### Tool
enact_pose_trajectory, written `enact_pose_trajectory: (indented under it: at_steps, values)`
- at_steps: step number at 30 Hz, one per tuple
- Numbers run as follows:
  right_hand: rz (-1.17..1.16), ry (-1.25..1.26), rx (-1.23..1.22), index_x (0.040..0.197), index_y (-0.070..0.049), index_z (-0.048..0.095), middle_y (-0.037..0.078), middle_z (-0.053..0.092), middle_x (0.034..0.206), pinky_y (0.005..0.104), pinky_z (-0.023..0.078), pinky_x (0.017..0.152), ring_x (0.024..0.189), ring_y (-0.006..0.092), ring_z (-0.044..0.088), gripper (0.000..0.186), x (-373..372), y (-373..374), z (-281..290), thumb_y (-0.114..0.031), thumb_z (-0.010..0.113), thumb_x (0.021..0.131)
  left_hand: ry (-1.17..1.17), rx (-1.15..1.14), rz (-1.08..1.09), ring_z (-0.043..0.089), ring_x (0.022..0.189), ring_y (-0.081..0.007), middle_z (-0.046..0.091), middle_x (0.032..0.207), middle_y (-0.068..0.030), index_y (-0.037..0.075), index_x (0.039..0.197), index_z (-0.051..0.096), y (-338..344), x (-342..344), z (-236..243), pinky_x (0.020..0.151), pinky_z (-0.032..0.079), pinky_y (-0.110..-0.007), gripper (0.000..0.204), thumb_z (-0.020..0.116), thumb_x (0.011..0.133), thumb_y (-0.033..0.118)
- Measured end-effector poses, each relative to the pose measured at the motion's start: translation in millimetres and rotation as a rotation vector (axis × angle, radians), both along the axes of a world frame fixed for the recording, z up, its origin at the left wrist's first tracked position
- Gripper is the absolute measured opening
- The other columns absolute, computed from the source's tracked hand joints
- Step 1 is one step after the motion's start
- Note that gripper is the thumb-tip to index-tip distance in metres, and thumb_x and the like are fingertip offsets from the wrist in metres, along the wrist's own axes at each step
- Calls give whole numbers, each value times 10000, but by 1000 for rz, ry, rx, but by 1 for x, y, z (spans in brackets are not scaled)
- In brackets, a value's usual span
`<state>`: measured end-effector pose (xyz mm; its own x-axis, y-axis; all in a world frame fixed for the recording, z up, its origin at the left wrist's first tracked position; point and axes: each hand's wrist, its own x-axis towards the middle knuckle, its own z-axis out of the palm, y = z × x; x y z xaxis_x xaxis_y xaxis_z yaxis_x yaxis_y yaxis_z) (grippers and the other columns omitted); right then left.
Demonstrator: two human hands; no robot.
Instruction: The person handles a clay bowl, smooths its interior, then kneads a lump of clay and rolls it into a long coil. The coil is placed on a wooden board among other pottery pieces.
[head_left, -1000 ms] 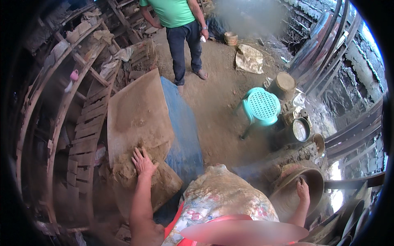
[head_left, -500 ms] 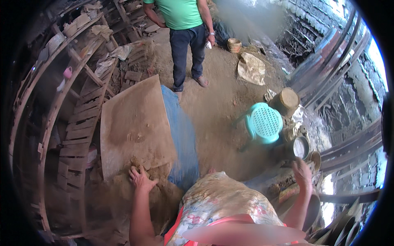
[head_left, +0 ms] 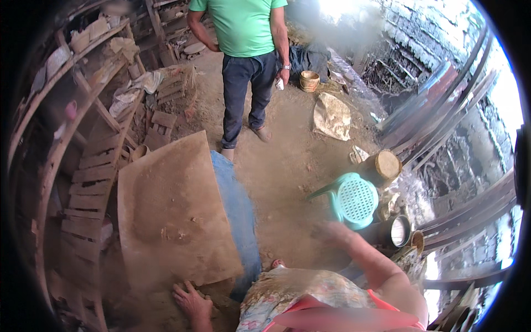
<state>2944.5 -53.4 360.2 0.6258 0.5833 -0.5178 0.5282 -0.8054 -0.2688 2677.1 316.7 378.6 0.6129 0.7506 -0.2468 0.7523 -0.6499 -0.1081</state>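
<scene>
My left hand (head_left: 192,301) rests with fingers spread by the near edge of a large brown board (head_left: 171,216). Under and around that hand is a brown, earthy mass, its outline hazy. Loose crumbs and a darker patch show on the board, and blue sheeting (head_left: 238,210) lies along its right side. My right hand (head_left: 334,235) is held out over the dirt floor, just left of and nearer than a turquoise plastic stool (head_left: 357,200). Motion smears its fingers, so whether anything is in them cannot be made out.
A person in a green shirt (head_left: 243,27) stands beyond the board. On the right are a dark bucket (head_left: 398,230), a round container (head_left: 386,167) and leaning poles. A slatted wooden rack (head_left: 88,188) runs along the left. A pale sack (head_left: 332,116) lies farther back.
My right hand has swung from beside the dark bucket leftward toward the middle. My left hand stays at the board's near edge. The whole view has shifted, with the board lower in it.
</scene>
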Motion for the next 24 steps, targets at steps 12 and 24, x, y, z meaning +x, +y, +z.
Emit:
enact_pose_trajectory:
  at_steps: [12,24]
  values:
    - [226,216,17,1262,-50,487,185,575,1174,451,446,891,1076,347,557,540,-5,71,14,-461,404,920,45,50,22,394,1198,-389,300,1396,-225,75,1361,343,-8,6,6,999,356,-442,885,747,586,208]
    - [628,61,202,1178,-95,557,147,528,1223,442,445,887,1089,320,540,374,102,87,34,-340,440,921,18,-84,319,288,1310,-370,116,1492,-141,115,1439,208,-11,26,11,1071,325,-452,1144,863,512,252]
